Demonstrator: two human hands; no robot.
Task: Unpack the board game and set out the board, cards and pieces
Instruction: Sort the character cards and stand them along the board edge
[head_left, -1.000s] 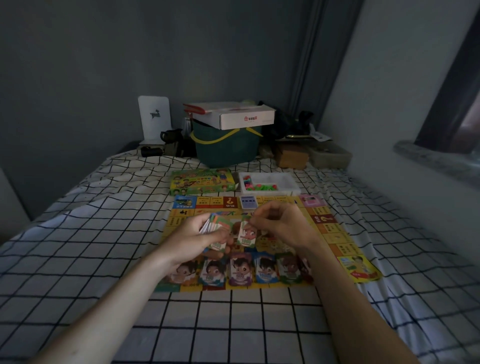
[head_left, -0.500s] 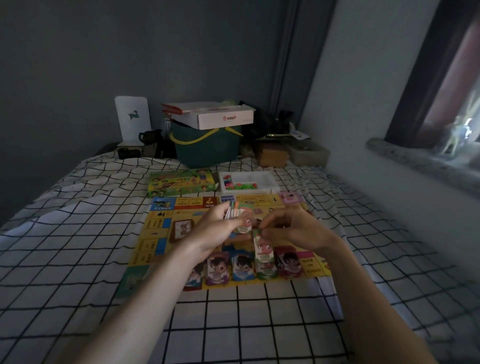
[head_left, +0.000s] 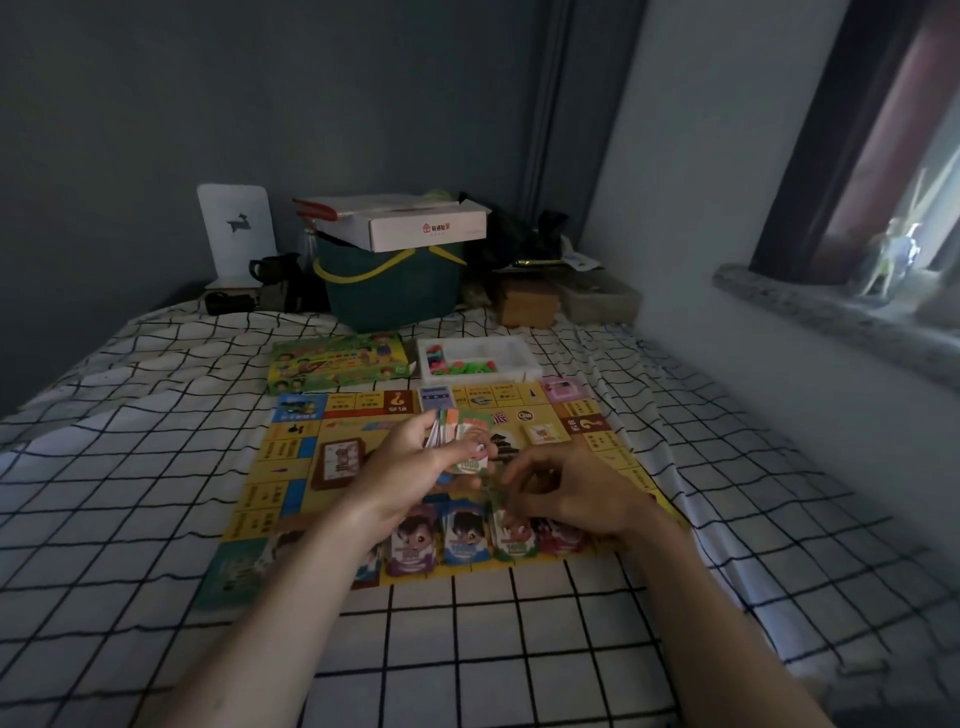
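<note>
The left hand (head_left: 410, 462) grips a fanned stack of paper notes (head_left: 457, 441) over the flat yellow board (head_left: 291, 467) on the checked bed, while the right hand (head_left: 571, 488), fingers curled, pinches a green note (head_left: 511, 535) at the near row.

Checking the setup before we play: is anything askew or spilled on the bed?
Nothing stands out. The board lies flat on the bedsheet, the white tray holds its coloured pieces, and the game box sits beside it.
</note>
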